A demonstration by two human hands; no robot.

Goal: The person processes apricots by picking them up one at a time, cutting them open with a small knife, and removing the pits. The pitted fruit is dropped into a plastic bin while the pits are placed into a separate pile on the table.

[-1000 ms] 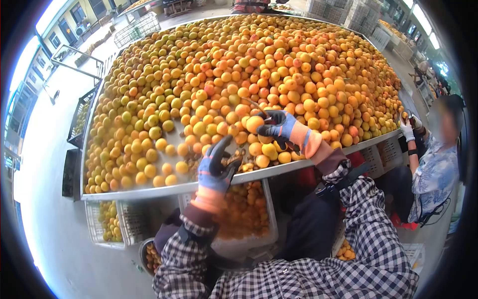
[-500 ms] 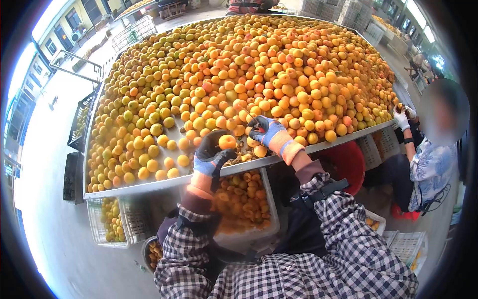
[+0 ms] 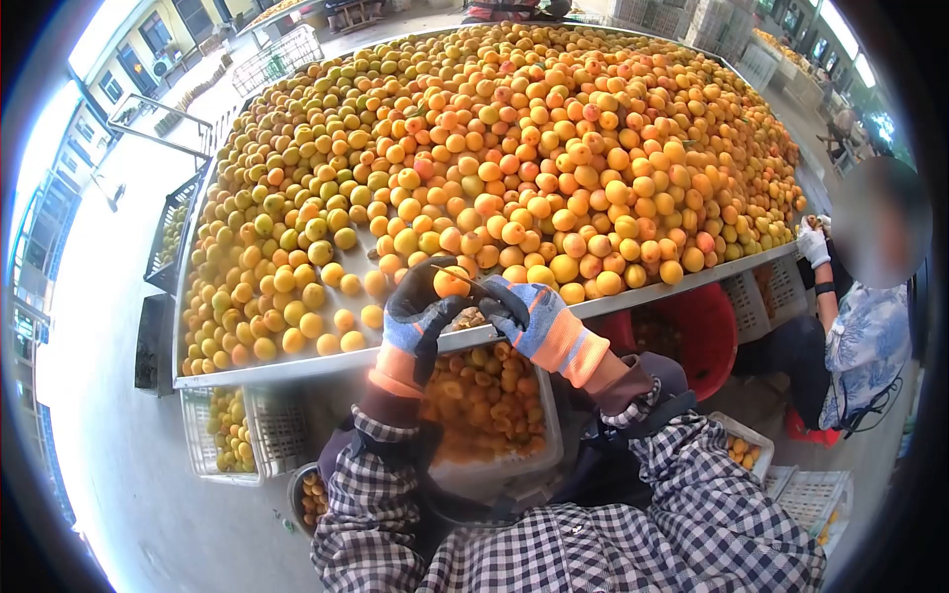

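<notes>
My left hand (image 3: 415, 308), in a blue and black glove with an orange cuff, grips an orange-yellow apricot (image 3: 452, 283) over the table's near edge. Closed around a thin knife-like tool (image 3: 465, 279), my right hand (image 3: 529, 314) is close beside the left. The tool's narrow end lies across the apricot; its handle is hidden in the glove. Loose apricots (image 3: 593, 198) cover the metal-rimmed table (image 3: 267, 372) in front of me. Below my hands stands a pale crate (image 3: 550, 415) of opened apricots.
A red tub (image 3: 714, 341) sits under the table to the right. White crates (image 3: 279, 435) stand at lower left, and a black crate (image 3: 163, 247) is beside the table. A co-worker (image 3: 870, 341) in white gloves sits at the right edge.
My right hand has come down and closer to the left, bringing the tool from upright beside the apricot to across it. The left hand still holds the apricot.
</notes>
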